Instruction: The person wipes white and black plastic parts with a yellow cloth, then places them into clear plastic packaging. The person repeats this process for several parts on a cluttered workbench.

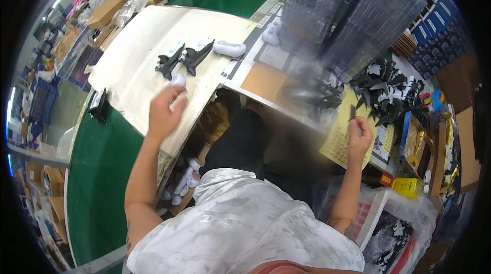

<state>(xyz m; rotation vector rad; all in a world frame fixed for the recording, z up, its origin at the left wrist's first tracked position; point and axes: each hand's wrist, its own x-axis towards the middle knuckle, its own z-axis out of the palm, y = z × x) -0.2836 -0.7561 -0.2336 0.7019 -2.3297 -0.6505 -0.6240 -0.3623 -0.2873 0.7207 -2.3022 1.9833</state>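
Observation:
My left hand (165, 112) is over the white sheet (134, 51), thumb and fingers bent. Just past its fingertips is a small white rounded piece (177, 80), partly covered; whether the fingers grip it cannot be made out. Two black-and-white fish-shaped toy parts (196, 59) lie beyond, beside a white handheld controller (230, 48). On my right side, my right hand (360, 136) pinches a small dark flat strip (352, 112) upright above a yellow sheet of printed stickers (335, 141).
Tall stacks of clear plastic trays (372, 17) stand at the back right, near a heap of black-and-white toy parts (387, 86). Another controller (271, 34) rests by them. A green conveyor belt (103, 182) runs along my left. A yellow jar (406, 187) sits at the right edge.

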